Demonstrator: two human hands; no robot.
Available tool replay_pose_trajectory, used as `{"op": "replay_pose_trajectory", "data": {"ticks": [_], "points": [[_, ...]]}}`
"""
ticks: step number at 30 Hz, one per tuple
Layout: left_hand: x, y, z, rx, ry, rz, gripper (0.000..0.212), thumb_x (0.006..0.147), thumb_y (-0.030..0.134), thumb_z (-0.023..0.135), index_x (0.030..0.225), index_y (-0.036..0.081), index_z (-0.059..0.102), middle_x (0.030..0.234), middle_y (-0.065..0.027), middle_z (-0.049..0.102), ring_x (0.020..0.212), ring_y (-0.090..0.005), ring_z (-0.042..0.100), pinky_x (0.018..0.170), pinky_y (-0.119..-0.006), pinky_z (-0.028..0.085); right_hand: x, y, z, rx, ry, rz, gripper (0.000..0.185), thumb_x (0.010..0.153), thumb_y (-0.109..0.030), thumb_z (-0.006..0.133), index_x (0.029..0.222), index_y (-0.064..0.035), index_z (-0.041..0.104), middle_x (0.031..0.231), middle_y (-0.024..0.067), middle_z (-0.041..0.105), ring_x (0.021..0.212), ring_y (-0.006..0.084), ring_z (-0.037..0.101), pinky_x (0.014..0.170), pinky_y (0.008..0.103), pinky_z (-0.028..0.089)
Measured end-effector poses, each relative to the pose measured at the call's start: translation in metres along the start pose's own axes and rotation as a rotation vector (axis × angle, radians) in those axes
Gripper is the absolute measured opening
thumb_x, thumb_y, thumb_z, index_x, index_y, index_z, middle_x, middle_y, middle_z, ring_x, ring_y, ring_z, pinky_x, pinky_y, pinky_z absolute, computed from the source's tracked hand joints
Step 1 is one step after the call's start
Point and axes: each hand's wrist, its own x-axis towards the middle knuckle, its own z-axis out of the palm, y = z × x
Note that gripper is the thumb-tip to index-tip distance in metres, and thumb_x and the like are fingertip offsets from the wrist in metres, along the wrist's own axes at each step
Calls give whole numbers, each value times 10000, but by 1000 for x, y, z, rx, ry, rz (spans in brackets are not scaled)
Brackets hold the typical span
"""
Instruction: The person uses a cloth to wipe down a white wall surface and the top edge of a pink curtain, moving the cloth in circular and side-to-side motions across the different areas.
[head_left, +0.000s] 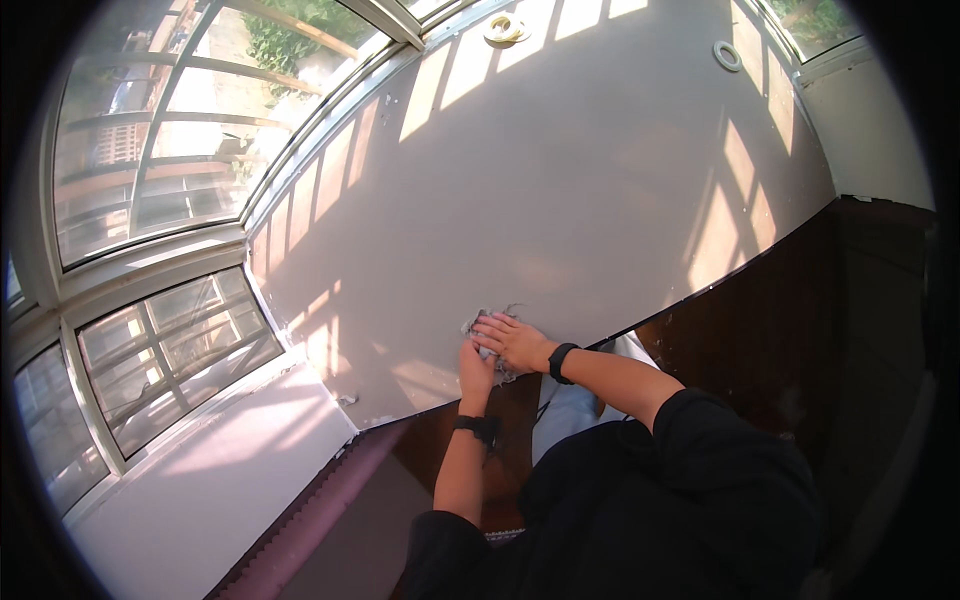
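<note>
Near the front edge of a wide grey-brown surface (525, 202), both hands meet on a bunched grey rag (505, 373) with frayed threads. My right hand (517, 343) lies over the rag from above, fingers stretched across it. Against the rag's left side, my left hand (475, 369) grips it with the thumb towards the right hand. Much of the rag is hidden beneath the fingers. Each wrist wears a black band.
Windows (187, 127) with bars outside border the surface at the left and back. Rolls of tape (504, 28) lie near the far edge, and a white ring-shaped roll (727, 56) at the far right. A small scrap (348, 400) sits near the front left corner.
</note>
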Motion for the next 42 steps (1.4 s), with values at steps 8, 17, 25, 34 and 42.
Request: {"op": "replay_pose_trajectory", "data": {"ticks": [8,17,25,34,42], "points": [[56,35,-8,-58,-148,66,290,641,121,679,823,21,477,786,-165,560,763,-338,539,656,-387,428,-5,19,-37,-28,127,173,722,682,-300,642,1280,-64,314,1354,94,287,1284,235,209,1066,380,142],[111,187,74,-163,-140,286,332,664,157,650,900,25,458,884,-159,539,829,-326,538,678,-397,442,-86,102,-145,-226,204,469,741,678,-145,634,1304,-57,249,1334,157,271,1256,340,221,1024,451,210],[40,187,102,-178,-382,386,381,698,144,632,1013,68,431,951,-151,514,833,-338,555,670,-422,458,-161,57,-112,-264,103,547,801,675,-189,646,1308,-10,190,1348,221,201,1260,393,177,1029,479,168],[17,85,24,-162,-346,133,358,719,144,615,1029,107,439,956,-128,511,810,-354,557,656,-410,467,-72,5,-54,-229,-38,421,772,669,-158,629,1308,-27,215,1343,192,215,1271,367,164,1036,488,141],[113,64,-30,-324,85,36,287,682,65,606,940,67,480,935,-121,520,842,-331,527,664,-404,444,65,52,-84,-290,37,297,753,701,-178,599,1325,-64,194,1353,169,214,1280,347,161,1036,483,137]]}}
